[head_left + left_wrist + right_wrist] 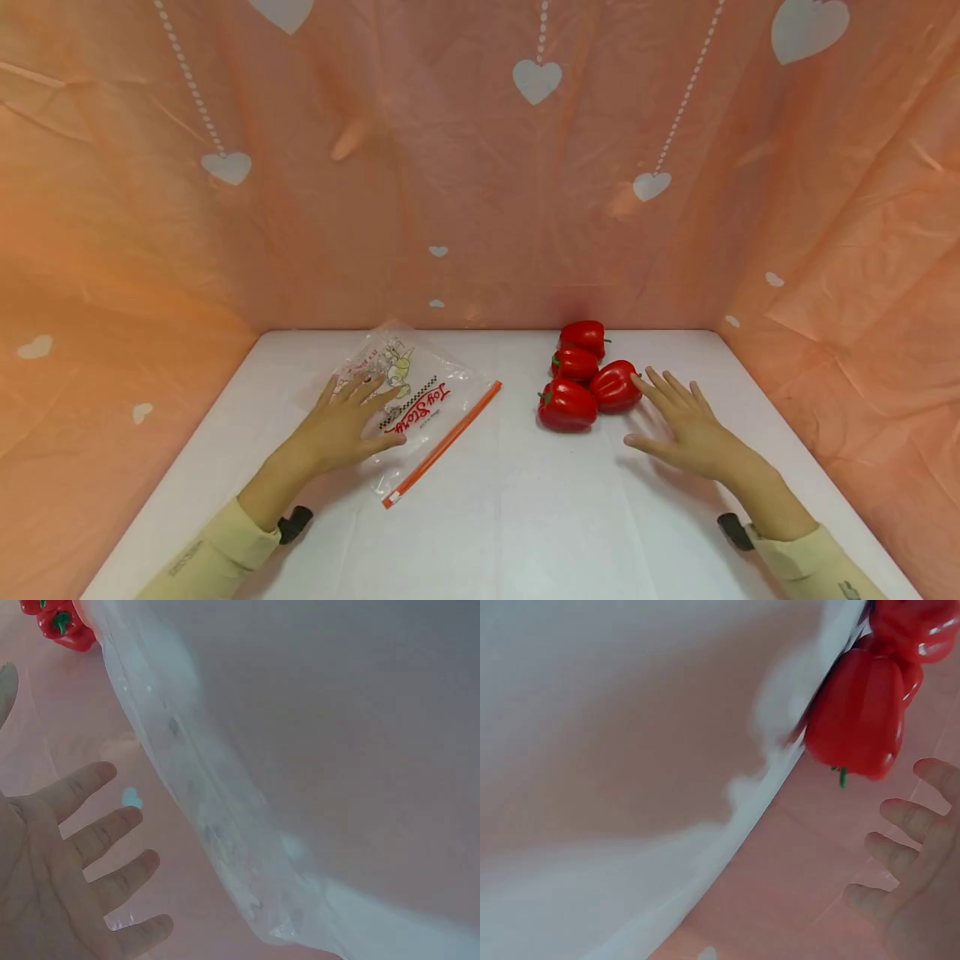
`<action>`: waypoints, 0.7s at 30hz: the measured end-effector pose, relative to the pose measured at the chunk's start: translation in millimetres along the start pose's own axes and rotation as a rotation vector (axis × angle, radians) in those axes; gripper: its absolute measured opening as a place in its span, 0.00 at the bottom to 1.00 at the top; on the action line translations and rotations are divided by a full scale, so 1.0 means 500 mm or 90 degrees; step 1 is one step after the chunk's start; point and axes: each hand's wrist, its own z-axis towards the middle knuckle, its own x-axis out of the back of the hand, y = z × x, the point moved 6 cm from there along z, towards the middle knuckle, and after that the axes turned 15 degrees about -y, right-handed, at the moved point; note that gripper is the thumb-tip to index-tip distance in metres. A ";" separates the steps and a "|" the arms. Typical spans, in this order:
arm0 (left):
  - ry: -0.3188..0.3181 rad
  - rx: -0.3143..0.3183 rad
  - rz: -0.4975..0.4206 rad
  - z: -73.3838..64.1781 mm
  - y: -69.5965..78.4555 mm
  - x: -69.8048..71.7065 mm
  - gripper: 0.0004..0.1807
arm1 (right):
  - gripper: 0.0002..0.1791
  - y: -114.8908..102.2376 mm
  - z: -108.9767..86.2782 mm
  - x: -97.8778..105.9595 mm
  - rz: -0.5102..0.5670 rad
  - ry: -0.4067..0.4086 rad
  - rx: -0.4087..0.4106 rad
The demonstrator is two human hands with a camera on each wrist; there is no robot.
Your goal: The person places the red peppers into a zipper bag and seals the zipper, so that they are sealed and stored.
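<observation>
Currently I've got a see-through plastic bag (457,408) lying flat, left of centre on the white table (517,525), w/ red "Toy Story" lettering, a b/w checkered band and a cartoon figure. Its orange zip strip (442,446) runs at a slant along the near-right edge.

Right of the bag, well apart from it, four red peppers sit bunched: front pepper (567,406), right-hand pepper (615,387), middle pepper (575,364), back pepper (582,337) by the table's far edge. Green stems show on at least 3.

L hand (341,429) is over the bag's near-left part, palm down, fingers and thumb spread; can't tell on my head cam if any fingertip touches the plastic. R hand (686,429) is just beside the right-hand pepper, fingers and thumb spread too; on the head cam one fingertip overlaps that pepper's edge, but my R wrist cam shows a gap btw fingers and peppers.

Each wrist has a black device strapped under it, L device (295,525) and R device (735,532), next to pale sleeves (217,550). Behind and on both sides, an orange-pink sheet (480,167) hangs, creased, w/ white hearts and dotted lines.
</observation>
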 end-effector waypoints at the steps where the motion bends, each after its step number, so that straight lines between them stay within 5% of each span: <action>1: 0.000 -0.003 0.002 0.002 0.004 0.000 0.45 | 0.56 -0.004 0.001 0.000 -0.003 0.002 0.004; 21: -0.046 -0.009 -0.009 0.043 0.058 -0.008 0.45 | 0.55 -0.069 0.024 -0.011 0.003 0.001 0.068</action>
